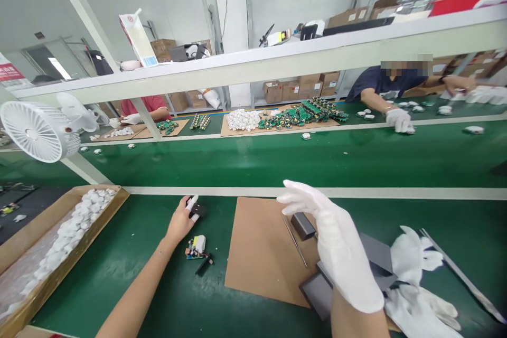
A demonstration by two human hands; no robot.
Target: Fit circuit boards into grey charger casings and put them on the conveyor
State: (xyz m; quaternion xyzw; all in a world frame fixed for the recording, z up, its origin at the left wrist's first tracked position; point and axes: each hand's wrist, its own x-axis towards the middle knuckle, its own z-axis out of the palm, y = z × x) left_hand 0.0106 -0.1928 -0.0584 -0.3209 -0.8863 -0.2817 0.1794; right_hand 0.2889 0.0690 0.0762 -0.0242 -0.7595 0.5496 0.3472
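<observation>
On the left of the green bench (99, 248), a black object (198, 209) is held by the left hand (182, 223), best kept clear of the nearer circuit board (196, 247), while the gloved right hand (336, 237) is spread empty above the cardboard sheet (253, 253).

I see right hand (330, 224), lower right of frame: plain white glove (344, 259) reaching wrist, forearm (358, 325) bare. Left hand (182, 217), left of centre: white finger covers (192, 203), bare forearm.
</observation>
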